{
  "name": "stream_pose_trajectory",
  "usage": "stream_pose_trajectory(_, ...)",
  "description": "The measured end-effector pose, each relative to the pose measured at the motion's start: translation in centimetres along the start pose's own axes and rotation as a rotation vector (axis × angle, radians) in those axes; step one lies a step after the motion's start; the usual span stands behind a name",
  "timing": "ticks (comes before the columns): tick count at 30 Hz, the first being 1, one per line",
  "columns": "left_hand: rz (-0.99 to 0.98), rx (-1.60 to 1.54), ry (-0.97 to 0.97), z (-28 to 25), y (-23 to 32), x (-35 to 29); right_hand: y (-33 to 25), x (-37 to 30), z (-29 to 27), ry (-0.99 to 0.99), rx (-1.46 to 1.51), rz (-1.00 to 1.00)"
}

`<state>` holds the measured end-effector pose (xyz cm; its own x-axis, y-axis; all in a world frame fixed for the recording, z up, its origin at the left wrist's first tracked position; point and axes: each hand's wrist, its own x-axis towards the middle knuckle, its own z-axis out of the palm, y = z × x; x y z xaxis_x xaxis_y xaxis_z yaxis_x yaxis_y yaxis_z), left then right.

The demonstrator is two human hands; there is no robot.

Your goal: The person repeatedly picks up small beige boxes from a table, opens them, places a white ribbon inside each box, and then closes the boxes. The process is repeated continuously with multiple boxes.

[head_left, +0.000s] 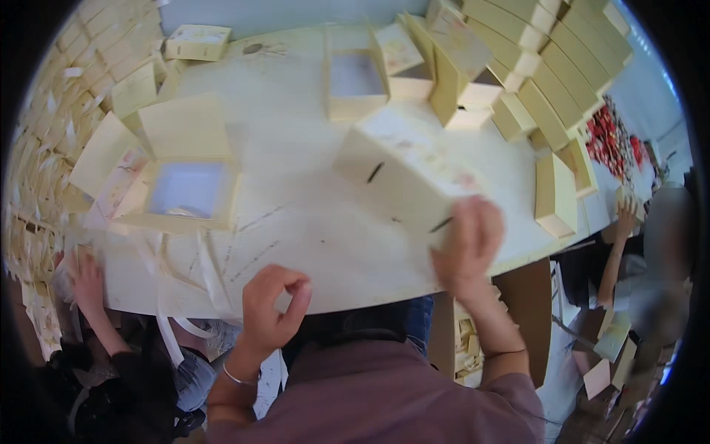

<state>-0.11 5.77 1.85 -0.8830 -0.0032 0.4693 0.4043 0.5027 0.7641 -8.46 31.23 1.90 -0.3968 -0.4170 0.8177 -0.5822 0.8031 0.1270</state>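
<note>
a mauve shirt (392,392) is filling the near edge of the view; a brown carton (523,314) is standing below the table edge, to the right of the torso, holding small cream pieces (467,348); the left hand (274,307), wearing a bracelet (240,376) at its wrist, is hovering at the near table edge; its fingers are curling loosely, half open, with nothing visible in the grasp.

the right hand (470,237) is bending its fingers against the near right end of a closed cream box (410,174); owing to blur, it is not possible to tell whether the hand is gripping or only touching; the box is lying obliquely at the middle of the table (288,185), showing a floral print on top and two dark marks on its front face.

white ribbons (213,274) are hanging over the table edge at left, below an open box (185,192) whose lid is standing raised; a co-worker's hand (87,285) is resting near the left table corner; another co-worker's hand (627,214) is showing beyond the right edge; farther back, an open-fronted box (356,78) is standing upright; box stacks (573,63) are rising at far right, above red items (610,137).
</note>
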Motion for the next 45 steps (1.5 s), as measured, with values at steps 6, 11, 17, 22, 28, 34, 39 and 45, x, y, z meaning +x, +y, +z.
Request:
stream_pose_trajectory(6, -0.064, 0.12, -0.036, 2.2, 0.3, 2.9, -4.3, -4.9, -0.9, -0.067, 0.586, 0.059)
stream_pose_trajectory(11, -0.094, 0.323, -0.088, 3.5, 2.1, 6.3, 0.4, -4.1, 0.2, -0.158, 0.72, 0.517)
stream_pose_trajectory(17, -0.058, 0.759, -0.516, 6.9, 2.9, 13.5, -1.1, -3.3, 0.2, -0.345, 0.647, 0.247)
stream_pose_trajectory(22, -0.044, 0.742, -0.813, 9.0, 3.0, 15.9, -2.8, -3.7, 0.8, -0.289, 0.66, 0.242)
stream_pose_trajectory(28, -0.483, 0.14, -0.632, 4.0, 3.8, 17.8, -2.1, -3.6, 0.5, -0.267, 0.687, 0.221)
stream_pose_trajectory(34, -1.031, -0.699, -0.365, 0.9, -1.8, 10.0, -1.2, -1.6, -1.1, -0.379, 0.323, 0.121)
stream_pose_trajectory(39, -0.96, -0.865, -0.369, 1.3, -2.6, 8.7, 1.1, -0.6, -1.3, -0.348, 0.387, 0.057)
stream_pose_trajectory(45, -0.92, -0.83, -0.305, 2.1, -2.2, 8.8, 3.0, -3.8, -0.6, 0.128, 1.533, 1.395)
